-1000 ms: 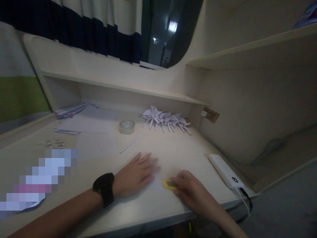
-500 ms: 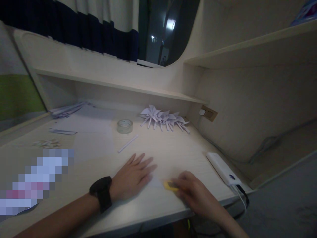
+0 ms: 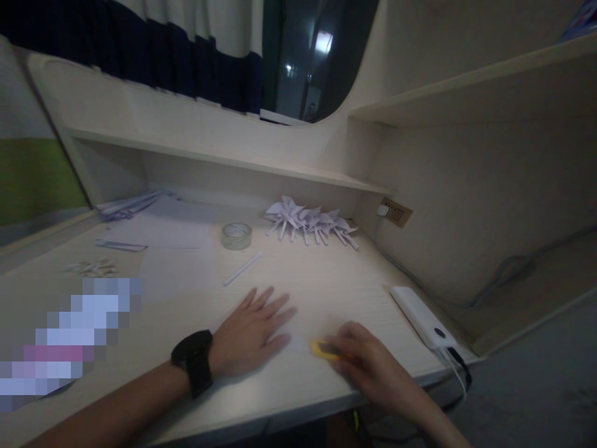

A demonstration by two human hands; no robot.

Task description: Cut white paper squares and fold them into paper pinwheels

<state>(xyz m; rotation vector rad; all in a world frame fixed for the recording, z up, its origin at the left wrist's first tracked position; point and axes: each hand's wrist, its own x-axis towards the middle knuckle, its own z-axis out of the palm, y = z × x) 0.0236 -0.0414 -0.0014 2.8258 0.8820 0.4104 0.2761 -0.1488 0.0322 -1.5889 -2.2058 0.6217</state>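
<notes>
My left hand (image 3: pixel 255 333), with a black watch (image 3: pixel 193 361) on its wrist, lies flat on the desk with its fingers spread. A faint white sheet of paper (image 3: pixel 301 343) shows between my two hands, and the left hand rests at its edge. In my right hand (image 3: pixel 361 358) the fingers are closed round a small yellow tool that looks like a utility knife (image 3: pixel 323 349). Its tip points toward the paper and is blurred. Beyond my left hand lies a thin white paper stick (image 3: pixel 242 269).
A roll of clear tape (image 3: pixel 236 236) and several white paper pinwheels (image 3: pixel 308 221) stand at the back. Paper sheets (image 3: pixel 158 224) and a small pile of pale bits (image 3: pixel 93 267) are to the left. A white power bank (image 3: pixel 420 317) with cables lies at the right edge.
The view has shifted slightly. My right hand and the yellow utility knife have moved very little, while my left hand stays flat in place.
</notes>
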